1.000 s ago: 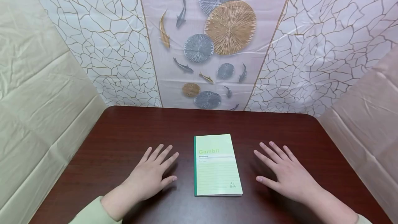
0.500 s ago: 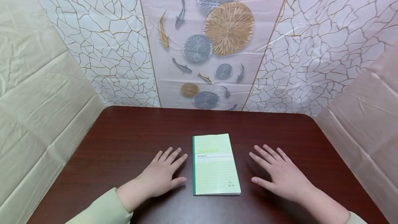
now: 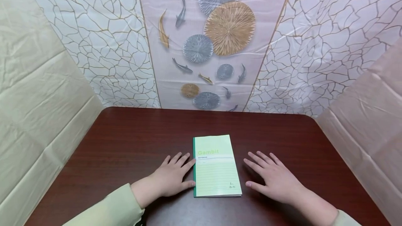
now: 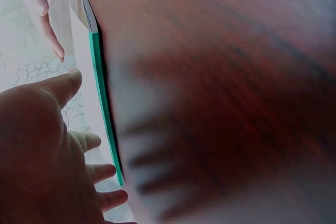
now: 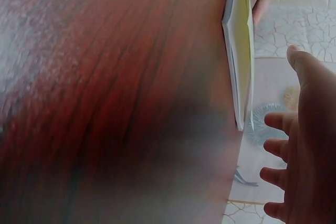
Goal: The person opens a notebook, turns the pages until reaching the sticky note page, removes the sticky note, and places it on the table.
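Pale green notebook [image 3: 216, 166] laid closed at table [image 3: 125, 142] centre, "Gambit" printed on cover, smaller print below illegible, corner mark approx. "A5", left hand [image 3: 171, 179] flat, fingers spread, tips at spine edge, right hand [image 3: 273, 179] spread flat just beside, nothing gripped, wrist views blurred.

Desk [image 3: 125, 142] surface bare ahead of and to both sides of the notebook [image 3: 216, 170]. Left hand [image 3: 171, 180] lies flat, fingertips at the notebook's spine edge: no gap there. Right hand [image 3: 273, 180] flat, narrow strip of desk between it and the notebook. Draped sheets [image 3: 47, 90] wall in left, back, right.
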Demonstrator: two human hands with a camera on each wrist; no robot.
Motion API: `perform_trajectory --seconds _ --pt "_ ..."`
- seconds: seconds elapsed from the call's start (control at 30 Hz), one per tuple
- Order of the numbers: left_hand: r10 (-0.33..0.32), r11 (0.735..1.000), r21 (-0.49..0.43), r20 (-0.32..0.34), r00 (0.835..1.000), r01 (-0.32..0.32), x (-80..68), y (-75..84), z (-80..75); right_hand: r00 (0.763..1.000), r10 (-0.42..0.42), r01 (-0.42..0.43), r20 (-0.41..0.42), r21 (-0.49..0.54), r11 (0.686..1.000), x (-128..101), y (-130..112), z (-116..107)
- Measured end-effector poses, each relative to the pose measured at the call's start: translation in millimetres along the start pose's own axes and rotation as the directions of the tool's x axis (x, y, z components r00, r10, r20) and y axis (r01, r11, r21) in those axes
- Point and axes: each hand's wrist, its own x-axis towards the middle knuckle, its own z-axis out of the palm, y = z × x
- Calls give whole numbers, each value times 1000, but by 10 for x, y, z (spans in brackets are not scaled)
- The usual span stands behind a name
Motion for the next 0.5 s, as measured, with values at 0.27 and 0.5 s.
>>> perform_trajectory --seconds 0.27,0.5 --pt "-25 1000 -7 46 999 25 63 30 6 1000 -17 17 23 2 1000 47 -29 97" --pt "-32 999 -16 72 997 33 79 31 16 998 -27 26 55 10 1000 95 -59 161"
